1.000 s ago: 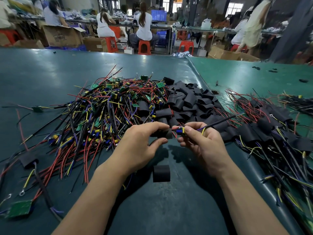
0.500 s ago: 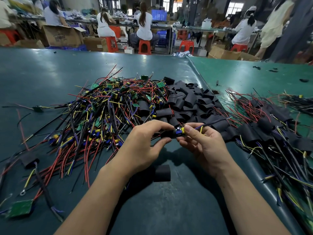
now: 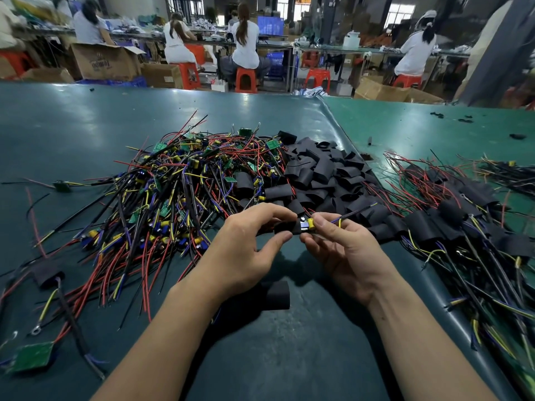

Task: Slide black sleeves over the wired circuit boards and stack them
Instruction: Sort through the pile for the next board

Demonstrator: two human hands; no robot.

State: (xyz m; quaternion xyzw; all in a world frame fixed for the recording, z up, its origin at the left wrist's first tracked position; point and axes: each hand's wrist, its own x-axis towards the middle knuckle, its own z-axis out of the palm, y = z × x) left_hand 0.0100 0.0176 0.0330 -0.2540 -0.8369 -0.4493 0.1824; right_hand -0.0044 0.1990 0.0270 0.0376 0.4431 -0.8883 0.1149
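Left hand (image 3: pixel 246 250) pinches black sleeve (image 3: pixel 285 227); right hand (image 3: pixel 344 250) pinches wired board (image 3: pixel 307 225)

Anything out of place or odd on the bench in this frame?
Mostly routine. One loose black sleeve lies alone on the mat below the hands, apart from the sleeve pile. A few stray boards, such as the green board at the near left, sit away from the wired heap. Nothing looks damaged.

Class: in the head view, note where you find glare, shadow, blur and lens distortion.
Head view: pale glare on the far table; soft shadows beneath the left hand and right hand; the far-right background is smeared; the table's far edge bows, wide-angle.
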